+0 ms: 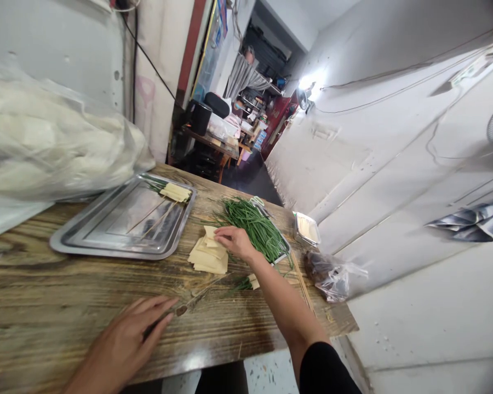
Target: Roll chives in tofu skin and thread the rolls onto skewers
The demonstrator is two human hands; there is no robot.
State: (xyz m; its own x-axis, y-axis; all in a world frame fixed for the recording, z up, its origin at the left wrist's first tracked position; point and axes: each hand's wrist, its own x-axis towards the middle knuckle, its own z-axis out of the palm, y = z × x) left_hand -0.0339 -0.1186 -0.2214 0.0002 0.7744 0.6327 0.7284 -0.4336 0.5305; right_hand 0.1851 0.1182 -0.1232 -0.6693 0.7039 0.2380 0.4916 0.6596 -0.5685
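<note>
My right hand (235, 241) pinches the edge of the top tofu sheet (211, 236), slightly raised on a stack of pale yellow square sheets (208, 261). My left hand (137, 325) hovers over or rests on the wooden table near its front, fingers stretched and thumb apart, holding nothing. Beyond my right wrist lies a heap of green chives (257, 227) on a tray. A small roll of chives wrapped in a sheet (253, 282) is partly hidden behind my right forearm.
At the left, a metal tray (107, 230) holds a wrapped chive skewer (176, 192). Behind it sits a large plastic bag (57, 137). Bamboo skewers (302, 279), a plastic tub (307, 228) and a dark-filled bag (328, 273) line the table's right side by the wall.
</note>
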